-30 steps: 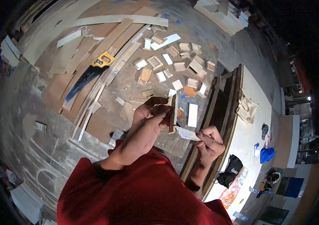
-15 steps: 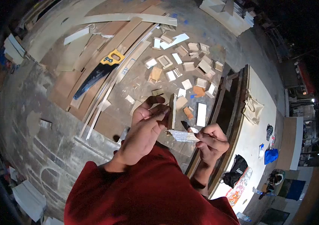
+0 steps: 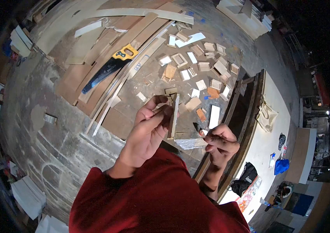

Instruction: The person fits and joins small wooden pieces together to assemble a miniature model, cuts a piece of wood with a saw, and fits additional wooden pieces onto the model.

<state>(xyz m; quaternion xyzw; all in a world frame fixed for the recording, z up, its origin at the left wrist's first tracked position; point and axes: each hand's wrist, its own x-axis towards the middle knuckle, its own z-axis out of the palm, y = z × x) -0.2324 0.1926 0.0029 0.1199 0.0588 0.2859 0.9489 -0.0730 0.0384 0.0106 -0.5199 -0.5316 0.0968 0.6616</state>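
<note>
Head view: your left hand [image 3: 144,134] holds a thin, brown, pale-edged wooden panel [image 3: 173,118] between its fingers; your right hand [image 3: 222,144] pinches a crinkled, silvery strip [image 3: 189,144] by the panel's near end.

A matt brown wooden board [image 3: 116,40] is overlaid by a yellow-and-black handsaw [image 3: 112,65] with a dark metal blade.

No txt legible: lettering on saw blade [image 3: 103,73], blue marks [image 3: 138,66] on board [image 3: 148,51], white print [image 3: 249,179] on blk bag [image 3: 246,174] all unclear.
</note>
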